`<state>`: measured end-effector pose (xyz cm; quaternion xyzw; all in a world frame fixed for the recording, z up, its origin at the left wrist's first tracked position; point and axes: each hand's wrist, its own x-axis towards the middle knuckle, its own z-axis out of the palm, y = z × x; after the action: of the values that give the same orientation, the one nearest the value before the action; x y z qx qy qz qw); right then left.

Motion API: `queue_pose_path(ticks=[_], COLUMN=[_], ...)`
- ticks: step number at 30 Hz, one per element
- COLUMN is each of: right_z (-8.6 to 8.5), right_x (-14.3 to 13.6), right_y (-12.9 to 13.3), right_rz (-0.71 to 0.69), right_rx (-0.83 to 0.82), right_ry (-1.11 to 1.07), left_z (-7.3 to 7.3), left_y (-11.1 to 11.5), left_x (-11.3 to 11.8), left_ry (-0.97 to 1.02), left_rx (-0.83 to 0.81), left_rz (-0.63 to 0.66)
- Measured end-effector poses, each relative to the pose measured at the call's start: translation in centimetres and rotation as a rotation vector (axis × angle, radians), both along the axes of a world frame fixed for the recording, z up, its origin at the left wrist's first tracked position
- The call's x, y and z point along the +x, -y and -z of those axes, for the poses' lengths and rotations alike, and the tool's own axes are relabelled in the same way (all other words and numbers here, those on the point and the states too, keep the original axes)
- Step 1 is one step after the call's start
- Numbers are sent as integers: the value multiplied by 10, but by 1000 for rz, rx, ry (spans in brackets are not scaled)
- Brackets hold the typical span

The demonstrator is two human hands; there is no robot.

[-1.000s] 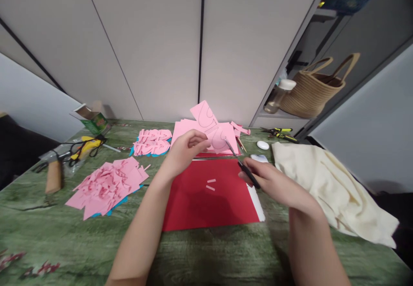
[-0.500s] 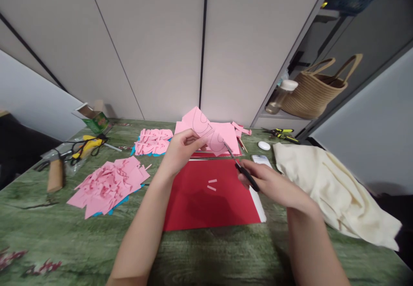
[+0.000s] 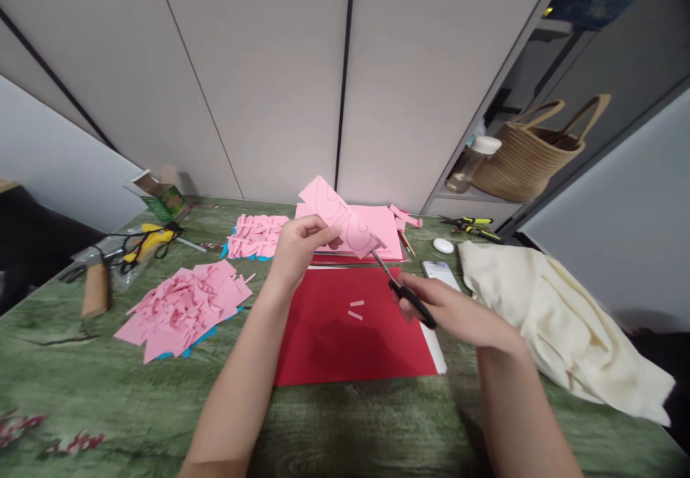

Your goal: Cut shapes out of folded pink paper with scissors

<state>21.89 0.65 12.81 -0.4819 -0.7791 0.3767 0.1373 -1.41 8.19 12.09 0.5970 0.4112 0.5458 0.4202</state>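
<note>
Left hand [image 3: 302, 248]: pinching one pink sheet [image 3: 345, 218], centre
Right hand [image 3: 445, 305]: gripping one pair of scissors [image 3: 416, 307]
Paper strips [image 3: 355, 315]: two, on red sheet [image 3: 356, 352]
Green box [image 3: 171, 203], left: print unreadable

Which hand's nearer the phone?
Right. The right hand, holding scissors, is just on the near side of the phone; the left hand, holding pink paper, is well off to its left.

paper [image 3: 346, 213]: pink (dark curved outlines) | scissor handles [image 3: 419, 307]: black | sheet [image 3: 359, 345]: red
</note>
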Motion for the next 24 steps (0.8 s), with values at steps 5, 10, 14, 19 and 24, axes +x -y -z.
queue_pose_path(ticks=[5, 10, 14, 19, 24], right_z=[2, 2, 4, 5, 5], right_x=[-1, -1, -1, -2, -2], right_y=[1, 0, 1, 1, 1], right_rz=[-11, -22, -23, -33, -28], right_rx=[16, 8, 15, 37, 40], right_ry=[9, 1, -14, -8, -11], left_z=[0, -1, -1, -1, -2], left_y=[2, 4, 4, 3, 3], left_x=[1, 1, 2, 2, 1], left_ry=[-24, -14, -49, -75, -65], left_rx=[-7, -9, -12, 8, 12], left_rz=[70, 114, 90, 77, 82])
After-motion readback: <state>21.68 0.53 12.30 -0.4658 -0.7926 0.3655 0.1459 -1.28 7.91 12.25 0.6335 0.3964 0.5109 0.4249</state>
